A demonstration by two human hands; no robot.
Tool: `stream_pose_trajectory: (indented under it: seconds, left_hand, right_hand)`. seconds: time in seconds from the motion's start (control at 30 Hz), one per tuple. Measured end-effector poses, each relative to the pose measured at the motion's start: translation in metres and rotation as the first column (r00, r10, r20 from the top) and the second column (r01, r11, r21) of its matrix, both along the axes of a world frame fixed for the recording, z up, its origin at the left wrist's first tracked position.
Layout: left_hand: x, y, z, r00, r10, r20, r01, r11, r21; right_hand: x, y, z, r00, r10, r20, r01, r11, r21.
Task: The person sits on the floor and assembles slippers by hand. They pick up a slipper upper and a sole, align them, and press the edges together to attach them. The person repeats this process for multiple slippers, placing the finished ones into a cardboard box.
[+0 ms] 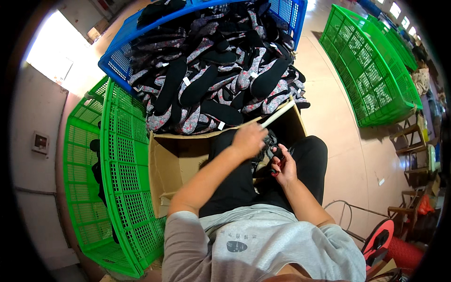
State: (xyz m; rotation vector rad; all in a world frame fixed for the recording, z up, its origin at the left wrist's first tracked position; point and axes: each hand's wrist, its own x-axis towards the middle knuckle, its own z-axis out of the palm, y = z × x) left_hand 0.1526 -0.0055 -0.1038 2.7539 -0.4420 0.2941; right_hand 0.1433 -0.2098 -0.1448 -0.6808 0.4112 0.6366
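My left hand (pixel 249 141) is closed around a white stick (pixel 280 114), which slants up and right over the edge of an open cardboard box (pixel 174 164). Close by on the right, above my lap, my right hand (pixel 285 168) has its fingers curled round a small red and black object (pixel 277 170); its kind is not clear. Dark grey and black material (pixel 262 157) lies between my hands, partly hidden by them. Just beyond the box is a large heap of floral cloth slippers (pixel 216 80) with black soles, some bearing small white tags.
The heap fills a blue plastic crate (pixel 112 63). Tall green mesh crates (pixel 129 183) stand close on my left, with another green crate (pixel 371 70) at the far right. Wooden stools (pixel 411 150) and a round red and black object (pixel 378 239) are on the right.
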Motion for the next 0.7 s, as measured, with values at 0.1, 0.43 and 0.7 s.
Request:
stream_pose_trajectory:
  seconds: [0.1,0.43,0.7]
  left_hand:
    - [0.014,0.064,0.047,0.967,0.222,0.123,-0.233,0.969,0.082]
    - [0.037,0.335,0.020,0.346,0.935,-0.077,-0.933,0.334,-0.136]
    - [0.051,0.354,0.011,0.405,0.880,-0.249,-0.914,0.396,-0.087]
  right_hand:
    - [-0.002,0.000,0.008,1.000,-0.005,0.003,0.005,1.000,-0.017]
    - [-0.001,0.004,0.004,1.000,0.008,0.012,-0.008,1.000,-0.011]
    - [0.000,-0.001,0.005,0.999,-0.037,0.005,0.037,0.999,-0.020]
